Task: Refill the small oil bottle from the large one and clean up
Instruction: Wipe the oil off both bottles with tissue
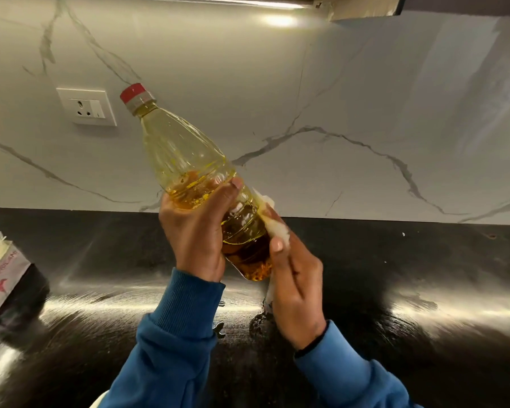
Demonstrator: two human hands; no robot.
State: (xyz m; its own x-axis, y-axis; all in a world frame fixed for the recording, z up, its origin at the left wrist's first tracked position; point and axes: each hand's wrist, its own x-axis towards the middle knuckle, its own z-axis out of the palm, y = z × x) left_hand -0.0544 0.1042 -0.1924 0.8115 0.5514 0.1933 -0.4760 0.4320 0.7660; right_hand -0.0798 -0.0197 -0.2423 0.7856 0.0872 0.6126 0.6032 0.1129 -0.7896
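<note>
The large clear oil bottle [186,154] with a red cap [133,92] is lifted above the black counter, tilted with its neck up and to the left. Yellow oil fills its lower part. My left hand [196,228] grips the bottle around its middle. My right hand [295,287] presses a white tissue [274,226] against the bottle's lower right side. The small oil bottle is not in view.
A tissue box [5,278] with red print stands at the left edge of the glossy black counter [424,319]. A white wall socket [87,106] sits on the marble backsplash. A dark wet patch [261,320] lies on the counter under my right hand.
</note>
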